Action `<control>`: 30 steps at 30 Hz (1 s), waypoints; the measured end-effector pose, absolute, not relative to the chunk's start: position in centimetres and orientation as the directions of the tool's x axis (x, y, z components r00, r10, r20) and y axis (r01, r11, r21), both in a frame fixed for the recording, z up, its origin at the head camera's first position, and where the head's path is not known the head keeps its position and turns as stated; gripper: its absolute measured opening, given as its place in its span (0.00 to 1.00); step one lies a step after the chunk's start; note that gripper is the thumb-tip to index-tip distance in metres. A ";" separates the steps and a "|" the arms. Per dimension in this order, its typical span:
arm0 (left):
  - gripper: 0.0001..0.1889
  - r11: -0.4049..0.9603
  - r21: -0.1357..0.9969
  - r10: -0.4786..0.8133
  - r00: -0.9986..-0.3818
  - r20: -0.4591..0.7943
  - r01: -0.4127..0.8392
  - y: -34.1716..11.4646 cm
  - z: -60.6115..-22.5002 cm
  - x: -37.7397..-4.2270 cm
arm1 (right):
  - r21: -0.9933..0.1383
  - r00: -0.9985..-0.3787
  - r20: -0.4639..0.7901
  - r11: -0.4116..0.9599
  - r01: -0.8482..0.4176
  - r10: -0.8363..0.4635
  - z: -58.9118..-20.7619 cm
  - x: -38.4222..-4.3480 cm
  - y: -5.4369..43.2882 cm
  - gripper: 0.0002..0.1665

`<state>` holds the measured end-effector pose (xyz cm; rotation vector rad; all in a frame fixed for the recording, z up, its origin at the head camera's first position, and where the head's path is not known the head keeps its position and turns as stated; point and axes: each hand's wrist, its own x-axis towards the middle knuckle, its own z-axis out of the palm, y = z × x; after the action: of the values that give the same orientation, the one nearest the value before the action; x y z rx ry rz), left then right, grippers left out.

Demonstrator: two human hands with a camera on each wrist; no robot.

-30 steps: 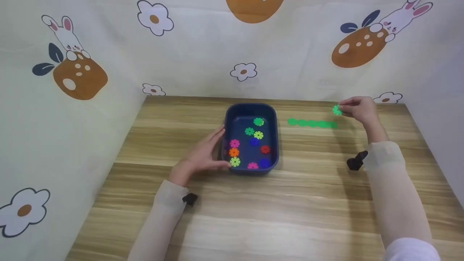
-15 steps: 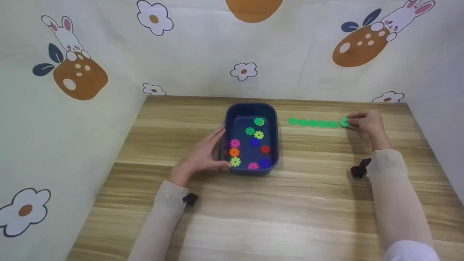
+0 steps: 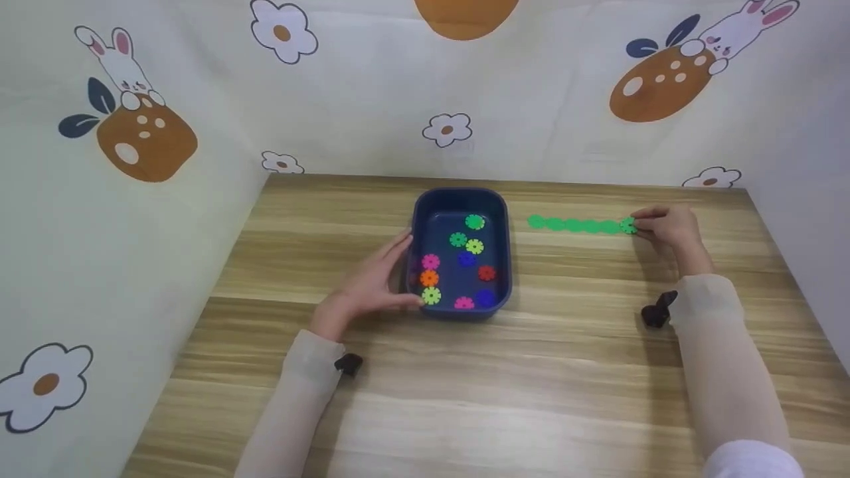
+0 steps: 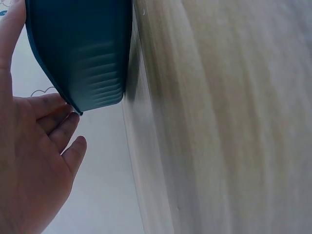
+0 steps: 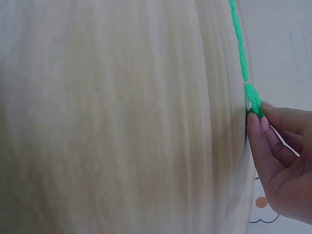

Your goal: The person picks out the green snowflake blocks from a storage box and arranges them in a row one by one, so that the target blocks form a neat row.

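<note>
My right hand (image 3: 674,229) pinches a green notched plastic disc (image 3: 627,226) between thumb and fingertips at the right end of a row of green discs (image 3: 572,226). In the right wrist view this pinched disc (image 5: 253,96) is tilted at the end of the green row (image 5: 239,41). My left hand (image 3: 362,289) rests against the left side of a dark blue plastic box (image 3: 510,265), thumb at its near corner. Seen from the left wrist, the fingers (image 4: 61,122) touch the rim of the box (image 4: 83,58) from outside.
Inside the box lie several loose discs, among them an orange disc (image 3: 429,278), a red disc (image 3: 487,273) and a green disc (image 3: 474,222). Behind the wooden table (image 3: 518,372) rises a patterned cloth (image 3: 358,99), close beyond the green row.
My right hand has come down and toward me with the green disc, then slid slightly left to the end of the row. The left hand and the box have stayed put.
</note>
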<state>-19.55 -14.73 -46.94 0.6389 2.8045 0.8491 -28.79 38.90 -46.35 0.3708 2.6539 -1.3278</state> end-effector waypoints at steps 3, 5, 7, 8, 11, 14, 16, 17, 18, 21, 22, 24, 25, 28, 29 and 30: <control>0.62 0.755 0.548 0.438 -0.899 -0.013 0.360 -14.7 -47.0 -19.5 | -0.747 -0.958 -0.240 0.600 0.286 0.157 -46.2 -28.7 38.8 0.21; 0.62 0.755 0.547 0.439 -0.898 -0.011 0.362 -14.7 -47.0 -19.5 | -0.734 -0.958 -0.239 0.617 0.284 0.156 -46.2 -28.6 38.7 0.21; 0.62 0.751 0.552 0.441 -0.898 -0.011 0.362 -14.8 -47.0 -19.5 | -0.725 -0.959 -0.236 0.630 0.279 0.154 -46.0 -28.5 38.7 0.21; 0.62 0.749 0.555 0.440 -0.898 -0.010 0.361 -14.8 -47.1 -19.5 | -0.716 -0.960 -0.234 0.641 0.276 0.152 -46.0 -28.4 38.7 0.21; 0.62 0.740 0.563 0.448 -0.894 -0.004 0.368 -14.8 -47.0 -19.6 | -0.691 -0.964 -0.217 0.673 0.264 0.155 -45.8 -28.2 38.7 0.24; 0.62 0.739 0.561 0.452 -0.892 -0.001 0.374 -14.8 -46.9 -19.6 | -0.673 -0.967 -0.198 0.695 0.253 0.160 -45.6 -28.0 38.7 0.29; 0.62 0.739 0.559 0.456 -0.890 -0.004 0.376 -14.8 -46.8 -19.6 | -0.669 -0.968 -0.182 0.700 0.250 0.172 -45.5 -27.9 38.7 0.30; 0.62 0.742 0.557 0.455 -0.891 -0.008 0.374 -14.8 -46.8 -19.6 | -0.669 -0.969 -0.174 0.702 0.246 0.174 -45.4 -27.8 38.7 0.31; 0.62 0.744 0.556 0.453 -0.891 -0.012 0.370 -14.8 -46.8 -19.5 | -0.669 -0.970 -0.164 0.703 0.241 0.177 -45.3 -27.9 38.6 0.30; 0.62 0.748 0.556 0.449 -0.894 -0.021 0.362 -14.8 -46.8 -19.5 | -0.709 -0.971 -0.160 0.663 0.239 0.179 -45.1 -28.1 38.4 0.30; 0.62 0.750 0.555 0.446 -0.895 -0.023 0.360 -14.8 -46.7 -19.5 | -0.735 -0.971 -0.165 0.635 0.238 0.172 -45.0 -28.2 38.2 0.29; 0.62 0.751 0.554 0.446 -0.895 -0.024 0.360 -14.8 -46.7 -19.6 | -0.771 -0.973 -0.173 0.594 0.229 0.151 -44.8 -28.4 37.8 0.30; 0.62 0.750 0.553 0.448 -0.894 -0.022 0.363 -14.8 -46.7 -19.6 | -0.793 -0.974 -0.175 0.566 0.225 0.142 -44.6 -28.5 37.5 0.30; 0.62 0.752 0.550 0.448 -0.894 -0.021 0.364 -14.8 -46.8 -19.6 | -0.842 -0.979 -0.168 0.500 0.202 0.112 -44.2 -28.5 36.4 0.31; 0.62 0.752 0.548 0.449 -0.893 -0.020 0.366 -14.8 -46.8 -19.6 | -0.846 -0.982 -0.161 0.497 0.190 0.103 -44.0 -28.5 36.1 0.31; 0.62 0.753 0.544 0.451 -0.892 -0.018 0.370 -14.8 -46.8 -19.5 | -0.859 -0.983 -0.156 0.478 0.182 0.094 -43.9 -28.5 35.7 0.30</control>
<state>-19.55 -14.80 -46.81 0.6603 2.8010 0.8226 -28.51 35.69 -43.92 0.2452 2.6251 -1.5421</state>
